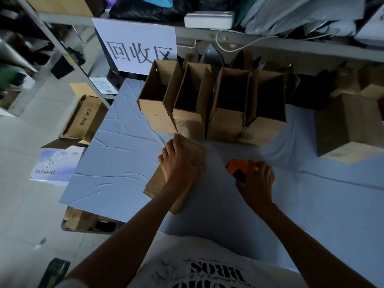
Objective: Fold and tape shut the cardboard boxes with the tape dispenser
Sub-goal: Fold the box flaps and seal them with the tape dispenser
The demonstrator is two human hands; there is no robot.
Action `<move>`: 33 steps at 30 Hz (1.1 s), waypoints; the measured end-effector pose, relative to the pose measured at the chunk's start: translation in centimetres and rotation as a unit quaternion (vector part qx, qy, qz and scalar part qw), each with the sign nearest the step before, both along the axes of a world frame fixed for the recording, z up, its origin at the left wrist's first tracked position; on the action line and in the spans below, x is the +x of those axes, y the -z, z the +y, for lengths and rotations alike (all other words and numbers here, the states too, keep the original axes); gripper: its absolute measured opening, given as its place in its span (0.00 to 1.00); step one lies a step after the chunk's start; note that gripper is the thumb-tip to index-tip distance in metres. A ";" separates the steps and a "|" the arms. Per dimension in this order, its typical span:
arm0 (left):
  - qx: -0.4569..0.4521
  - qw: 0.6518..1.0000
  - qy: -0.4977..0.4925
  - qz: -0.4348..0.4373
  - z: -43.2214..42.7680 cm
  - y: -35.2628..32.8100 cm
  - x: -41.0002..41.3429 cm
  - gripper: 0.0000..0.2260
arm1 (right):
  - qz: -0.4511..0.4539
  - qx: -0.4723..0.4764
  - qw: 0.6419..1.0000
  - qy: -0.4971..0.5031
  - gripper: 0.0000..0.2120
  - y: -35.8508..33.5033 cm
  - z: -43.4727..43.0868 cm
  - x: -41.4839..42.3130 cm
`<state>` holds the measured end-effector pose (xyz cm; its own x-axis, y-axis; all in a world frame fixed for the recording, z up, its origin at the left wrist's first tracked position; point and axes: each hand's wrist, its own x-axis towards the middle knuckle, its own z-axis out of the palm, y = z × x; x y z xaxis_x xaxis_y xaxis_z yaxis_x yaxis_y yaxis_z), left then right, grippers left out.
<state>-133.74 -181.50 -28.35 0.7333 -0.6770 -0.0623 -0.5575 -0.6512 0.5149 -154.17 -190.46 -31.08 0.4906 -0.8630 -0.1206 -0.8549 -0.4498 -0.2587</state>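
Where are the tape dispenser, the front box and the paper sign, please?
tape dispenser point(236, 165): head view, on its orange body.
front box point(154, 185): head view, on its left side wall.
paper sign point(135, 44): head view, on the sheet's middle.

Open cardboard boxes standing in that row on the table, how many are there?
4, side by side at the table's far side: the leftmost box, the second, the third, the fourth. Others may hide in the dark clutter behind.
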 end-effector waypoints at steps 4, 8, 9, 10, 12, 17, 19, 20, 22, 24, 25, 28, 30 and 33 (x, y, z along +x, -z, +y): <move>-0.086 0.996 -0.016 0.018 -0.5 -2.1 -0.9 0.54 | -0.313 0.125 0.942 -0.007 0.17 -5.4 0.6 5.0; -0.207 0.965 -0.043 0.156 -0.9 -5.0 -1.5 0.46 | -0.461 0.146 0.873 0.070 0.08 -8.6 1.5 8.1; -0.249 0.946 -0.052 0.202 -0.6 -5.4 -1.5 0.40 | -0.480 0.148 0.861 0.082 0.07 -8.9 1.5 8.0; -0.283 0.929 -0.057 0.231 -0.2 -5.8 -1.4 0.33 | -0.492 0.150 0.853 0.085 0.07 -9.0 1.4 7.5; -0.314 0.921 -0.047 0.228 0.6 -6.3 -1.4 0.21 | -0.497 0.141 0.853 0.079 0.08 -8.8 1.2 6.4; -0.330 0.922 0.004 0.203 1.4 -6.3 -1.4 0.08 | -0.509 0.131 0.848 0.064 0.10 -8.0 1.7 4.6; -0.328 0.922 0.014 0.203 1.6 -6.2 -1.4 0.07 | -0.502 0.122 0.854 0.057 0.12 -8.1 1.7 4.2; -0.327 0.924 0.024 0.195 1.7 -6.1 -1.4 0.07 | -0.496 0.117 0.859 0.052 0.12 -8.2 1.7 4.0; -0.310 0.935 0.055 0.165 1.7 -6.0 -1.3 0.07 | -0.479 0.111 0.869 0.042 0.11 -8.2 1.5 3.6; -0.289 0.943 0.082 0.140 1.7 -5.9 -1.0 0.07 | -0.455 0.095 0.885 0.023 0.10 -8.1 1.3 3.3; -0.280 0.947 0.094 0.130 1.7 -5.9 -0.8 0.07 | -0.442 0.081 0.893 0.008 0.10 -8.2 1.2 3.2; -0.247 0.955 0.129 0.101 1.7 -5.9 0.2 0.06 | -0.411 0.043 0.909 -0.044 0.09 -8.4 0.9 3.1; -0.234 0.958 0.146 0.082 1.6 -6.0 0.8 0.06 | -0.402 0.024 0.912 -0.076 0.06 -8.6 0.8 3.2; -0.249 0.955 0.140 0.076 1.7 -6.2 1.4 0.04 | -0.397 0.038 0.914 -0.079 0.05 -9.0 0.8 3.6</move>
